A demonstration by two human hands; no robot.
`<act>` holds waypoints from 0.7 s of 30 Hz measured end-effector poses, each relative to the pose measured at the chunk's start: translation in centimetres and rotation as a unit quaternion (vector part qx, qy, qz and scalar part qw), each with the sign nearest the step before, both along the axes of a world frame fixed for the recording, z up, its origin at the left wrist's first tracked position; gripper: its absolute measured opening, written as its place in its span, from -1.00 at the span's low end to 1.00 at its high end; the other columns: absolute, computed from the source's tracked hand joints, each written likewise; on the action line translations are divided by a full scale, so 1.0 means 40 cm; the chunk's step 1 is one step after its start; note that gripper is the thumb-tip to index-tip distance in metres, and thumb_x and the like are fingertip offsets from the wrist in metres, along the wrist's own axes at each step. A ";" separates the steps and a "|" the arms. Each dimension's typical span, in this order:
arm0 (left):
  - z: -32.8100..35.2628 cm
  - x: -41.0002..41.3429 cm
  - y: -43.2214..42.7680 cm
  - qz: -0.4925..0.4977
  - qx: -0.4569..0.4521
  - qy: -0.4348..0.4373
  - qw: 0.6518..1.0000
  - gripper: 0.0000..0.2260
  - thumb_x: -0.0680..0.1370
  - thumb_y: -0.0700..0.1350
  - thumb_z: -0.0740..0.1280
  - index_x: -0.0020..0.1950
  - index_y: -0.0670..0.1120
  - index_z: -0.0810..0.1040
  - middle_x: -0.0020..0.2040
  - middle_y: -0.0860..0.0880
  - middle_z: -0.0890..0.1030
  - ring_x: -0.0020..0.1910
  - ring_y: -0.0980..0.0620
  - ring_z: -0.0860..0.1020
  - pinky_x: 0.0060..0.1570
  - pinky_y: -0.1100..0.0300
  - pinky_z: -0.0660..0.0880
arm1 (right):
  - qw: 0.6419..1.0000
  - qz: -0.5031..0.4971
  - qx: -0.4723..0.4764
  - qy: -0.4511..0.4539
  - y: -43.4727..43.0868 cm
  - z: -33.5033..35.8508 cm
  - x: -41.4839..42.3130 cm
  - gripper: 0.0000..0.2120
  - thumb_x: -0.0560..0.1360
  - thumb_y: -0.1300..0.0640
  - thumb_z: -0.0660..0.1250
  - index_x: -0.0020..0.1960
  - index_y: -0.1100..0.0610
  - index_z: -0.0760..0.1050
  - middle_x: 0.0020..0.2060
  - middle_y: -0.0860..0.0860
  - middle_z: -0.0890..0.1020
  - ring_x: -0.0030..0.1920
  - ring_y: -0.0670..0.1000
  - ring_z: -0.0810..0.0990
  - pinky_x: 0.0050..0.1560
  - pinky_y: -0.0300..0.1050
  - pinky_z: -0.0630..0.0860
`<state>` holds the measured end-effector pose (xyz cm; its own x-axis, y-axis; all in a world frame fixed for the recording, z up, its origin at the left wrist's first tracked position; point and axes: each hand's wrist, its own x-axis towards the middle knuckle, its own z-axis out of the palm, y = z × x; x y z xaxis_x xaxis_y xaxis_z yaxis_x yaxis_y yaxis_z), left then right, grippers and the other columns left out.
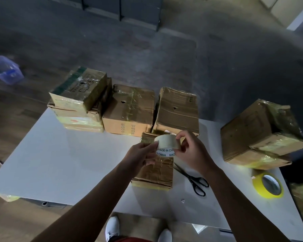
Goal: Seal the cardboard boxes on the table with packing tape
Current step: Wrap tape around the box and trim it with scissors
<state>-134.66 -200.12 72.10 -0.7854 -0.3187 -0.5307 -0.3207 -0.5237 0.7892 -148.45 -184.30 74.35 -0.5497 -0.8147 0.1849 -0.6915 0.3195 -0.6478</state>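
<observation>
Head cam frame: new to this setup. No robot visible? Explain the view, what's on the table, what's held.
No robot here: a person works with bare hands. The single picture comes from a wide-angle camera worn on their head, looking forward and down. The left hand and right hand both grip a pale tape roll above a small cardboard box on the white table. Black scissors lie right of that box, and a yellow tape roll lies further right. More taped boxes sit toward the far edge: a stack of two, a middle box, a creased box beside it, and a larger box on the right.
</observation>
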 end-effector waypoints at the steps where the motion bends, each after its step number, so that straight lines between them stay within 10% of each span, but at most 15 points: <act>1: 0.002 -0.001 -0.001 0.002 0.008 0.000 1.000 -0.52 0.38 0.12 0.45 0.12 -0.20 0.55 -0.10 -0.16 0.69 -0.26 0.06 0.66 -0.28 0.25 0.54 | 1.000 -0.008 -0.003 -0.010 0.000 0.000 -0.003 -0.62 0.36 0.27 0.51 0.04 0.04 0.40 -0.06 -0.15 0.50 -0.13 -0.32 0.56 -0.37 -0.46 0.47; 13: 0.017 -0.028 0.006 0.055 0.022 0.000 0.998 -0.86 0.58 -0.19 0.32 0.10 -0.21 0.54 -0.10 -0.19 0.69 -0.15 -0.04 0.69 -0.26 0.19 0.57 | 0.994 -0.038 -0.032 -0.099 0.011 0.001 -0.019 -0.50 0.37 0.26 0.49 0.19 -0.05 0.39 0.03 -0.20 0.51 -0.09 -0.16 0.55 -0.18 -0.31 0.57; 21: 0.040 -0.046 0.034 0.054 -0.151 -0.056 0.985 -0.84 0.60 -0.05 0.27 -0.12 -0.06 0.57 -0.14 -0.09 0.64 -0.17 0.00 0.63 -0.17 0.12 0.59 | 0.998 0.043 0.040 0.027 0.004 0.012 -0.010 -0.43 0.38 0.16 0.52 0.35 0.13 0.43 0.07 -0.04 0.43 0.04 -0.12 0.47 -0.03 -0.48 0.48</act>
